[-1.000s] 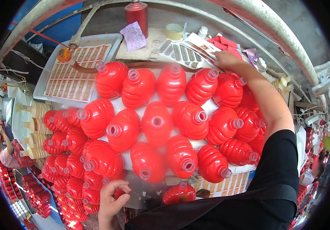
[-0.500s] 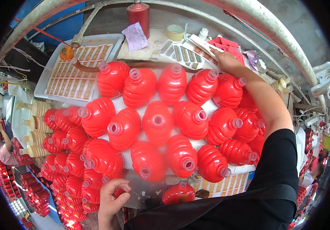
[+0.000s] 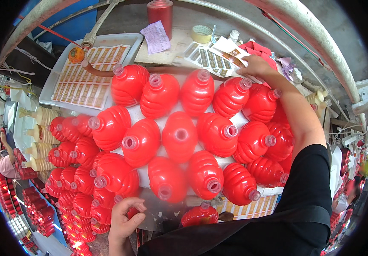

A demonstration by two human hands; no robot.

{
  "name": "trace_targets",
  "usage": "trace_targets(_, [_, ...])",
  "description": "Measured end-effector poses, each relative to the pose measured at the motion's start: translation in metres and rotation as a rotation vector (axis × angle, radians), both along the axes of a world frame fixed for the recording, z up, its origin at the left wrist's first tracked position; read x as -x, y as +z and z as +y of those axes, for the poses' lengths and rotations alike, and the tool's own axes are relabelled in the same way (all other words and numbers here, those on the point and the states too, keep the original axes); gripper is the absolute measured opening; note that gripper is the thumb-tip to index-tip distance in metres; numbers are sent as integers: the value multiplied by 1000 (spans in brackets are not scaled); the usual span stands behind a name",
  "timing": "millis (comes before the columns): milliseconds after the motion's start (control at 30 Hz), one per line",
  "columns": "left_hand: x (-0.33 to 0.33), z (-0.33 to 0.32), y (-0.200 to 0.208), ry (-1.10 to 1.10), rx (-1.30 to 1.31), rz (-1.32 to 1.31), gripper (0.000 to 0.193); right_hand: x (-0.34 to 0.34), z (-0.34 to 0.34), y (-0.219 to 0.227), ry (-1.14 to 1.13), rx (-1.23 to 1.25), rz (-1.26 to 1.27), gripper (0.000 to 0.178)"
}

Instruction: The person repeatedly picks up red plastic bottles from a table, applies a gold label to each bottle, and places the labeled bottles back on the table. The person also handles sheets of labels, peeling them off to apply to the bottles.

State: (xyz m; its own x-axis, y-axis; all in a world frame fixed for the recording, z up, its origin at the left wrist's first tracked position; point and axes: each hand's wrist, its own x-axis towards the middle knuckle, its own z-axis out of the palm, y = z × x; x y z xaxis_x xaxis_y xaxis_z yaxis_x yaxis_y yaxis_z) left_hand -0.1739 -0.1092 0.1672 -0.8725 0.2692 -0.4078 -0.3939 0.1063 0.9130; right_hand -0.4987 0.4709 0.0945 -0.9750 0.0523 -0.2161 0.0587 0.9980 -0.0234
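My right hand (image 3: 255, 68) reaches over the bottles to the back shelf. Its fingers are closed on the near edge of some white label sheets (image 3: 231, 48), and the fingertips are partly hidden. Beside these lies another sheet with rows of dark labels (image 3: 211, 59). My left hand (image 3: 125, 218) hangs at the near edge of the table, fingers loosely curved and apart from the thumb, holding nothing. Between the hands stand several round red bottles (image 3: 179, 134) with clear, uncapped necks. One more red bottle (image 3: 199, 215) stands close to my body.
A white tray (image 3: 137, 42) with gold label sheets (image 3: 87, 81) sits at the back left. On the shelf are a red canister (image 3: 160, 19), a tape roll (image 3: 201, 34) and a red cloth (image 3: 258, 50). A metal pipe frame (image 3: 316, 47) arches overhead. More red bottles (image 3: 83, 205) crowd the left.
The label sheets under my right hand lie lower and flatter, and the hand has lowered slightly. The view has shifted a little. My left hand looks the same.
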Motion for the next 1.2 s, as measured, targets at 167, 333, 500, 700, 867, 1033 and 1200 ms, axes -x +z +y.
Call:
trace_targets(167, [3, 1, -1, -13, -1, 11, 40, 7, 8, -2, -28, 46, -67, 68])
trace_targets(333, [2, 2, -1, -15, -2, 25, 40, 14, 11, -2, -4, 21, -66, 56])
trace_targets(500, [0, -1, -1, -7, 6, 8, 40, 6, 4, -5, 81, -64, 27, 54])
trace_targets(700, [-1, -1, -3, -5, 2, 1, 41, 6, 4, -2, 63, -62, -34, 51])
trace_targets(867, [1, 0, -4, -12, -6, 3, 41, 9, 6, -2, 69, -61, -26, 51])
trace_targets(1033, [3, 0, -4, -14, -1, 18, 42, 5, 2, 2, 51, -33, -22, 49])
trace_targets(1200, [3, 1, -5, -12, 8, 2, 42, 4, -6, 7, 62, -112, -49, 43])
